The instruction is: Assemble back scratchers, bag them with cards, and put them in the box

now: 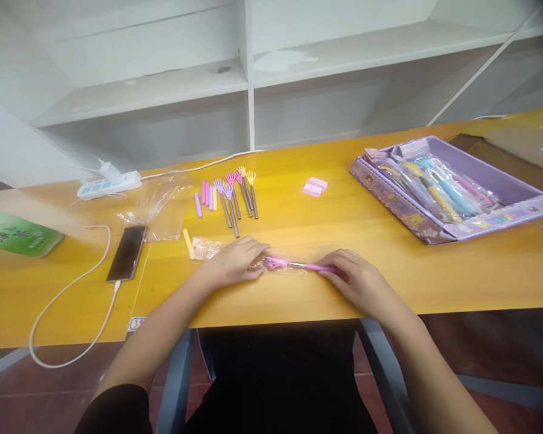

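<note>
A pink back scratcher (pixel 289 264) with a metal shaft lies near the front edge of the yellow table (pixel 389 253), its claw end inside a clear plastic sleeve (pixel 276 263). My left hand (pixel 235 259) rests with curled fingers on the sleeve's left end. My right hand (pixel 357 280) is closed round the pink handle. Behind them lie several unpacked scratchers (pixel 238 193) and loose pastel handle caps (pixel 206 198). A yellow piece (pixel 188 242) and another small bag (pixel 206 247) sit just left of my left hand.
A purple display box (pixel 452 190) with several packed scratchers stands at the right. Empty clear bags (pixel 160 205), a phone (pixel 127 253) on a white cable, a power strip (pixel 111 184), a green packet (pixel 18 235) and pink labels (pixel 314 185) lie about. White shelves stand behind.
</note>
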A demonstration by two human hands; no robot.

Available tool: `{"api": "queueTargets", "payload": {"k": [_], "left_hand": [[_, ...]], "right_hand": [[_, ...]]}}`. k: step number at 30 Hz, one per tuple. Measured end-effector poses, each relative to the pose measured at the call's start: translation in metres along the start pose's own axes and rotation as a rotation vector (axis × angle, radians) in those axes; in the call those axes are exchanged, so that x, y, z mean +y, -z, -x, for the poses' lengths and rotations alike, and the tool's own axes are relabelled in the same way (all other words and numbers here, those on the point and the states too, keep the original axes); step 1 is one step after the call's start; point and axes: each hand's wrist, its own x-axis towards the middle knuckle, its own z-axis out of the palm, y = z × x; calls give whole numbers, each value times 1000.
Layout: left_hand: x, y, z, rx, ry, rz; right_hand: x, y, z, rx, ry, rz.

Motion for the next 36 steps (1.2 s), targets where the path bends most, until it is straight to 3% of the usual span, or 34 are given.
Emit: {"api": "queueTargets", "payload": {"k": [6, 18, 29, 36], "left_hand": [[-5, -2, 2, -20, -11, 23], [-1, -9, 0, 125, -43, 19], [5, -13, -1, 165, -101, 81], [8, -15, -1, 137, -67, 91]], "right_hand": [[2, -4, 0, 3, -14, -16], [-7, -7, -1, 95, 30, -22], [-13, -15, -5, 138, 124, -27], [-20, -16, -4, 79, 60, -36]]}}
